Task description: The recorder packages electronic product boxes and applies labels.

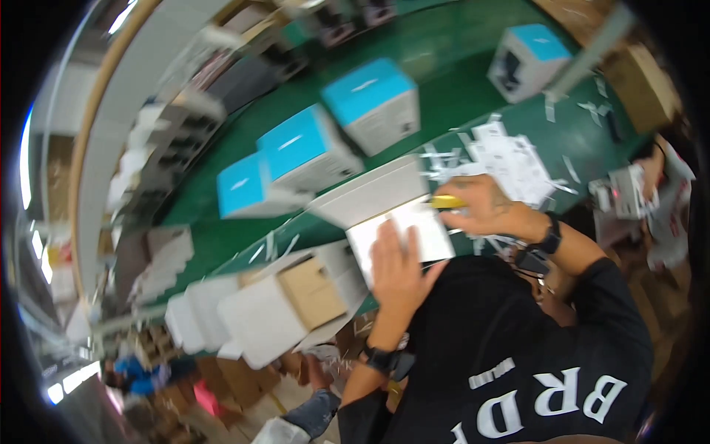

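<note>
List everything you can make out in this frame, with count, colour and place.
Blue-topped boxes: at least four, white sides, three mid-table, one upper right
Green tabletop: one, green, across the middle
Open box: one, white, under the left hand
Larger open box: one, white, lower left
Cardboard insert: one, brown, in the larger open box
Paper slips: many, white, right of centre
Carton: one, brown, upper right
Background clutter: too blurred to count
Co-worker's hand: one, far right
Yellow tool: one, yellow, in the right hand
Wristbands: two, black, one per wrist
Left hand: one, flat, centre
Right hand: one, right of centre

Apparently open white box [433, 235], yellow tool [447, 201]
</note>
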Action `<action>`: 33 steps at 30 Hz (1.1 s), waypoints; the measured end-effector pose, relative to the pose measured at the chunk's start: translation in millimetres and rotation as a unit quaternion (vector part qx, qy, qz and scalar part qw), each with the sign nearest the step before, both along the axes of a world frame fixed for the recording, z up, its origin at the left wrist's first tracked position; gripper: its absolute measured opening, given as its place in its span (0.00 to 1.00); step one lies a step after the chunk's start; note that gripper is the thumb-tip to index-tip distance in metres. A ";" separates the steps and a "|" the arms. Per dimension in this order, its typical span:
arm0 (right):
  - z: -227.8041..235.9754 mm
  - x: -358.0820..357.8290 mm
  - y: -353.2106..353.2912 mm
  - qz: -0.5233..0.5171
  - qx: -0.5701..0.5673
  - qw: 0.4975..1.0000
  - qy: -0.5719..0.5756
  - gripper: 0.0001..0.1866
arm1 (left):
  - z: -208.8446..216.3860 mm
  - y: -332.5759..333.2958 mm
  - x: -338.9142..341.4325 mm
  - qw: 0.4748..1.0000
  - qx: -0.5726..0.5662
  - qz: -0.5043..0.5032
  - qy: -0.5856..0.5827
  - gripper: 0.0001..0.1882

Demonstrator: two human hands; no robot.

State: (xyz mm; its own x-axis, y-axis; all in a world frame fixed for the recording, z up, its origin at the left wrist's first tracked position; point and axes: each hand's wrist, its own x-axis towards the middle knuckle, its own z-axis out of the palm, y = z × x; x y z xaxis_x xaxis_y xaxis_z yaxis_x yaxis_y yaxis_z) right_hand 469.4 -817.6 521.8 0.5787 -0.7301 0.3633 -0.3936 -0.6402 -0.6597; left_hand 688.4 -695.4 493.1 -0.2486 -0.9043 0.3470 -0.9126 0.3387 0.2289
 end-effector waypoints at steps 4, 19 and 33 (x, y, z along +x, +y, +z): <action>-13.1 7.1 2.8 -0.029 -0.035 0.995 0.089 0.12 | -6.9 2.4 -5.1 0.990 0.001 -0.001 0.142 0.51; -76.0 -11.1 -108.9 0.073 0.072 0.978 0.181 0.18 | -42.6 -15.3 -34.1 0.978 -0.163 0.125 0.044 0.52; -103.7 -45.1 -126.4 0.085 -0.036 0.972 0.216 0.21 | -44.5 -14.2 -38.7 0.977 -0.151 0.149 0.015 0.51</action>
